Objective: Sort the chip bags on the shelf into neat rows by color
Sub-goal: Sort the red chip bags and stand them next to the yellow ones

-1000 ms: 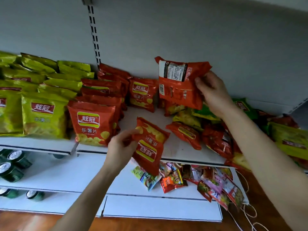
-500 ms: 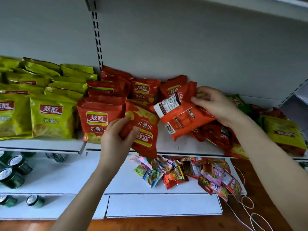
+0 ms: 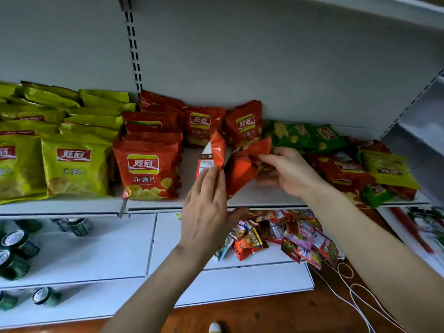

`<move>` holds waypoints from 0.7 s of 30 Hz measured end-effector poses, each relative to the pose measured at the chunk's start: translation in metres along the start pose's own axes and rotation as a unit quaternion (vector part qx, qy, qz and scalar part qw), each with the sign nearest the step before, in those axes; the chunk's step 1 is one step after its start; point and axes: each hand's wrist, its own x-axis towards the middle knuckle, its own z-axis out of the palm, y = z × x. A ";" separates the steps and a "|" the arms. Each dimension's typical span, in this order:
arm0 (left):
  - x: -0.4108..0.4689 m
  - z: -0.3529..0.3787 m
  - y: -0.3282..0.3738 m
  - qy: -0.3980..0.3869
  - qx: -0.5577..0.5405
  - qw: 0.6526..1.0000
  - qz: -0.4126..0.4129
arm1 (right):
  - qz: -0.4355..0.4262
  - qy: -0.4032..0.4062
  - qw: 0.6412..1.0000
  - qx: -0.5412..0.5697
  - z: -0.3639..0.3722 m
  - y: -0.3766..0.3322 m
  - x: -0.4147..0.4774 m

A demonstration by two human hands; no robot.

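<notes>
On the white shelf [image 3: 264, 197], yellow-green chip bags [image 3: 72, 164] stand in rows at the left, and red chip bags [image 3: 146, 171] stand in rows beside them. Two more red bags [image 3: 245, 123] lean on the back wall. My left hand [image 3: 206, 203] has straight fingers pressed against the lower part of an upright red bag [image 3: 212, 150], whose back label faces me. My right hand [image 3: 288, 171] pinches the right edge of a tilted red bag [image 3: 240, 169] between fingers and thumb. A mixed pile of green [image 3: 300, 135], red [image 3: 343, 171] and yellow bags [image 3: 389, 169] lies at the right.
The lower shelf holds a heap of small candy packets [image 3: 276, 236] and several dark green cans [image 3: 14, 248]. A slotted upright [image 3: 133, 44] runs up the back wall. A white cord [image 3: 348, 284] lies on the wooden floor [image 3: 264, 313].
Both hands moved their red bags down and inward onto the shelf gap. The left bag now stands upright on edge; the right bag has dropped from raised to shelf level.
</notes>
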 end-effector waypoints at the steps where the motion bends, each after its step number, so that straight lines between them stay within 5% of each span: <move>1: 0.001 0.001 0.001 -0.008 -0.008 1.000 0.002 | 0.011 -0.018 1.000 0.022 0.002 0.002 -0.005; 5: 0.003 0.001 -0.005 -0.006 -0.086 0.995 -0.052 | 0.012 -0.056 0.998 0.037 -0.003 0.005 -0.017; 10: 0.015 -0.009 -0.014 -0.094 -0.325 0.915 -0.221 | -0.208 0.027 0.961 -0.182 -0.024 -0.003 -0.009; 13: 0.024 -0.012 -0.014 -0.130 -0.467 0.827 -0.284 | -0.165 -0.085 0.966 -0.182 -0.023 -0.008 0.000; 15: 0.028 -0.010 -0.012 -0.107 -0.503 0.797 -0.316 | -0.156 -0.094 0.980 -0.084 -0.020 -0.008 0.008; 18: 0.033 -0.006 -0.010 -0.082 -0.509 0.784 -0.345 | -0.135 -0.079 0.987 0.025 -0.017 -0.007 0.025; 21: 0.038 -0.004 -0.012 -0.106 -0.514 0.775 -0.352 | -0.089 -0.131 0.987 0.019 -0.019 -0.006 0.041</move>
